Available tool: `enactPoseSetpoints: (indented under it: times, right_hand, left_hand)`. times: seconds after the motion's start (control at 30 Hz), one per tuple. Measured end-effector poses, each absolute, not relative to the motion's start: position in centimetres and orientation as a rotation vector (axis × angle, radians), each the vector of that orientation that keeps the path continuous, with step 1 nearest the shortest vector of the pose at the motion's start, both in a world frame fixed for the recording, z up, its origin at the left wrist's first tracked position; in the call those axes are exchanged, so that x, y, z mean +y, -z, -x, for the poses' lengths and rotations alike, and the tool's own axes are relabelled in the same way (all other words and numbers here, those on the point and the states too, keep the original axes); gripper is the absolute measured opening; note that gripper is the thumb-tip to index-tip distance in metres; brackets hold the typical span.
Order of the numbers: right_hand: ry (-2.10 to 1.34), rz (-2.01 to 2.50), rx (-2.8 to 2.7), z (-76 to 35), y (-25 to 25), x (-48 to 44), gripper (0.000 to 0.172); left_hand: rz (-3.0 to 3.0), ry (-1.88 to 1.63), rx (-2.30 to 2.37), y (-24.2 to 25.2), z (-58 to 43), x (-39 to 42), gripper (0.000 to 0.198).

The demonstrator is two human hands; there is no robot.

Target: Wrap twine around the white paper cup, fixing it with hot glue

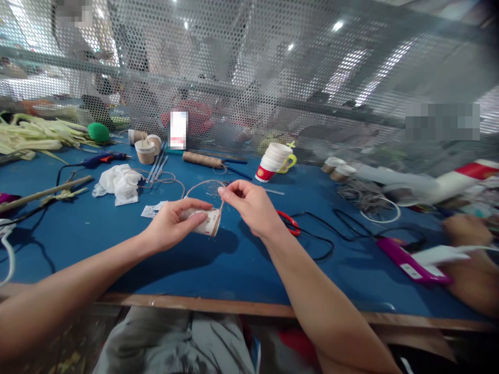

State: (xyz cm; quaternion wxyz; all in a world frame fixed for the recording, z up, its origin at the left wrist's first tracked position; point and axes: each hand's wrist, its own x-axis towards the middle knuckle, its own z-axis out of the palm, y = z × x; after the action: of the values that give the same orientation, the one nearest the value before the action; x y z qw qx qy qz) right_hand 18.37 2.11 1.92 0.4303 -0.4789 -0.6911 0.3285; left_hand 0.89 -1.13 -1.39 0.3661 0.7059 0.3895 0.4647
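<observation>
My left hand (175,223) is wrapped round a small paper cup (210,223), tilted on its side above the table. The cup is whitish with small brown marks, and part of it is hidden by my fingers. At the cup's right end, my right hand (249,202) pinches a thin twine (221,203) between thumb and forefinger. From there the twine (195,186) loops back behind the cup and on to the left. Behind my hands lies a spool of brown twine (202,159).
Twine-wrapped cups (145,151), a glue gun (103,159) and crumpled white cloth (119,183) lie left on the blue table (156,275). Stacked paper cups (273,162) stand behind my right hand. Red-handled scissors (289,222), black cords and a purple power strip (411,262) lie right, near another person's arm (471,259).
</observation>
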Motion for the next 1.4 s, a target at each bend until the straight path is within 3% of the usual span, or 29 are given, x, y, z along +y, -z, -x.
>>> enactPoseSetpoints:
  times: [1.4]
  right_hand:
    - [-0.93, 1.258, -1.77, -18.05, -1.54, 2.16, 0.029]
  left_hand:
    - [-2.062, -1.369, 0.905, 1.04, -0.82, -1.81, 0.017]
